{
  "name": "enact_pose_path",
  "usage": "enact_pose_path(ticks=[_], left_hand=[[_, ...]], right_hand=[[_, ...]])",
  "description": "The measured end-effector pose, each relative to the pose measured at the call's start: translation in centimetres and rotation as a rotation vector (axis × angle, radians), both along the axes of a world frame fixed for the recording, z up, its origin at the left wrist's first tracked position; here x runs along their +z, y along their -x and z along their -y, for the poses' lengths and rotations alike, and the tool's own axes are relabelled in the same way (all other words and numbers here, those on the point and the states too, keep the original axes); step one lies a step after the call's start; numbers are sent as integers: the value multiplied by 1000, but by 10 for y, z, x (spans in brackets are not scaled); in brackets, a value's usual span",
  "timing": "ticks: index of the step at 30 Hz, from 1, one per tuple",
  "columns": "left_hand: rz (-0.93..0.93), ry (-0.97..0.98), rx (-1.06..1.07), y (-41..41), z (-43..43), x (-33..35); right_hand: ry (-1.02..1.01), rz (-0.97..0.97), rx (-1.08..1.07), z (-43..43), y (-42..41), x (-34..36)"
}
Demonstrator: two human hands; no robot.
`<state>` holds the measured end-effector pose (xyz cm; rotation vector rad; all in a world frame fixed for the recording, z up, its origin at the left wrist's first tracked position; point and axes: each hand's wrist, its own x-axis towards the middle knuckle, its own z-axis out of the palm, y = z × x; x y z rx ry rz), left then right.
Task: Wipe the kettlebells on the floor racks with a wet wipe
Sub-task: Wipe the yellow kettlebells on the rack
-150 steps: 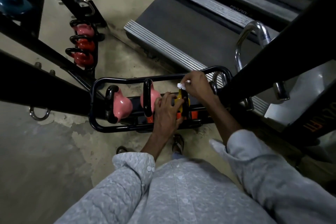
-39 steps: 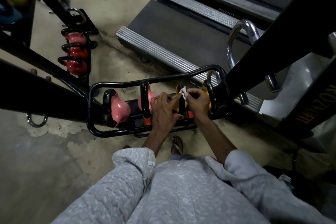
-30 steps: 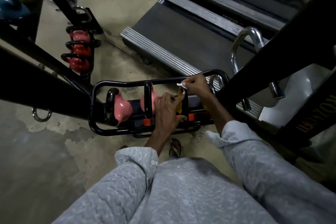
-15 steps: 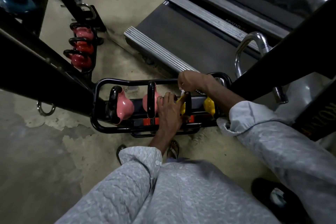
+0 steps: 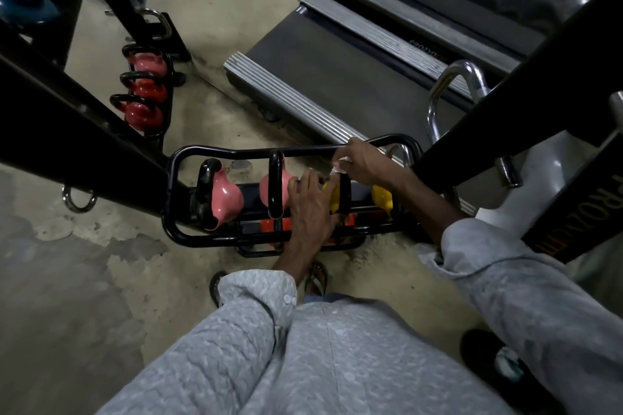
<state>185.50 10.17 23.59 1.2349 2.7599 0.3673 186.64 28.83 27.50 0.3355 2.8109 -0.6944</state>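
Observation:
A black tubular floor rack [image 5: 236,153] holds two pink kettlebells [image 5: 225,200] on the left and two yellow ones on the right. My left hand [image 5: 312,209] grips the nearer yellow kettlebell [image 5: 333,197] at its body. My right hand [image 5: 362,162] pinches a small white wet wipe [image 5: 337,169] against the top of that kettlebell's black handle. The second yellow kettlebell [image 5: 382,199] shows partly under my right forearm.
A second floor rack [image 5: 168,84] with pink and red kettlebells stands at the back left. A treadmill deck [image 5: 337,77] lies behind. Black machine beams [image 5: 67,131] cross on the left and right. My sandalled foot [image 5: 317,278] is just before the rack.
My right hand keeps rubbing the wipe around the top of the yellow kettlebell's handle, shifting back and forth slightly. My left hand has stayed on the same kettlebell.

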Motion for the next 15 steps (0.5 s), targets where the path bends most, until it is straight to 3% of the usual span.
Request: enact_pose_path(ticks=[5,15], left_hand=[[36,-93,82,4,-3,-1],[100,2,-28,16,-15,1]], right_hand=[[62,-58,-147,15,-18,-8],[112,-343,-246,36,-51,-24]])
